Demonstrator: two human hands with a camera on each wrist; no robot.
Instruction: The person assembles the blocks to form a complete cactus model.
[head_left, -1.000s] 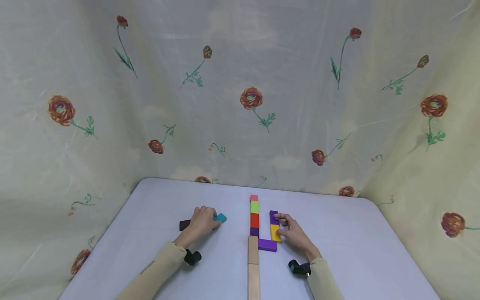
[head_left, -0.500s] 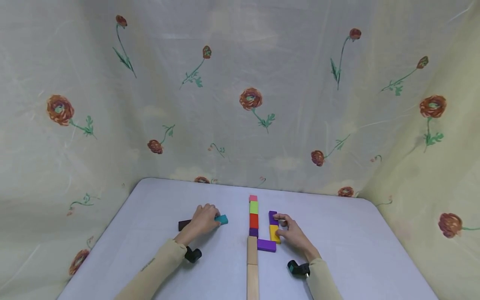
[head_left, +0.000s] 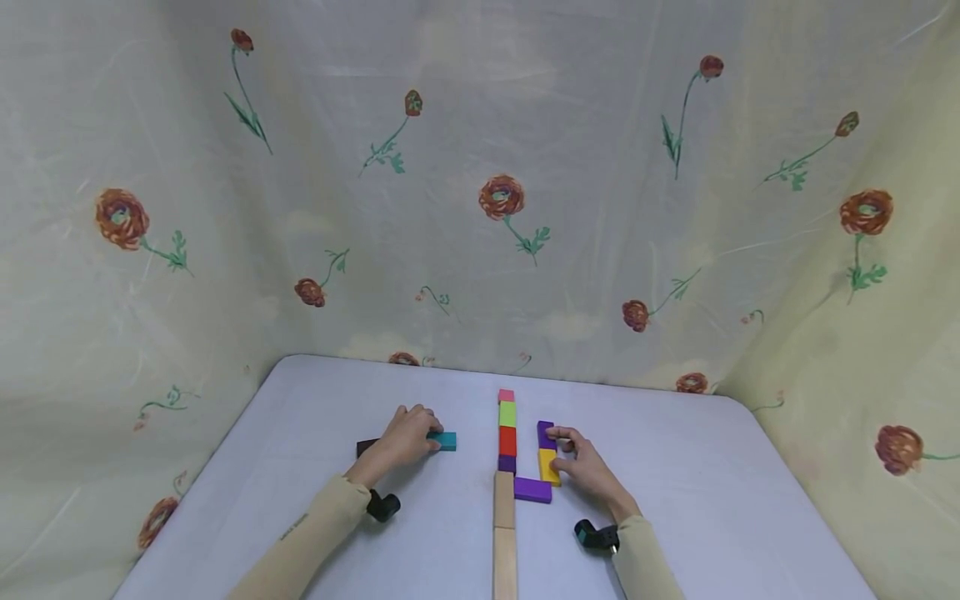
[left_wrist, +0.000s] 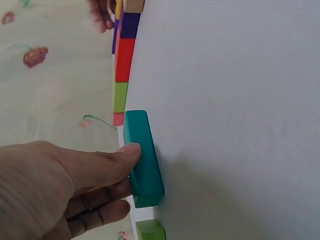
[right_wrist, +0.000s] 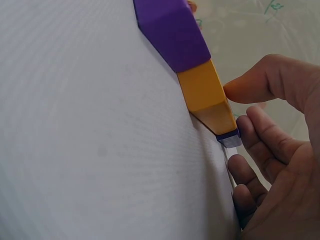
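In the left wrist view my left hand (head_left: 408,437) pinches a teal block (left_wrist: 143,160) between thumb and fingers. A green block (left_wrist: 150,230) lies close by it. Left of that hand a dark brown block (head_left: 367,447) is partly covered. My right hand (head_left: 590,472) rests beside a yellow block (right_wrist: 204,92) and a dark purple block (head_left: 547,434), which lie end to end. Its thumb touches the yellow block, and the fingers, loosely bent, touch the dark purple one. A brighter purple block (head_left: 533,490) sits crosswise at the yellow block's near end.
A straight row runs down the middle of the white table (head_left: 637,433): a pink block (head_left: 506,395), a lime block (head_left: 507,413), a red block (head_left: 507,441), another dark purple block (head_left: 507,463), then plain wooden blocks (head_left: 505,500). A flowered curtain (head_left: 480,275) hangs behind.
The teal block has turned from a slant to lie roughly crosswise, and my left hand has shifted slightly with it. My right hand and the row of blocks stay where they were.
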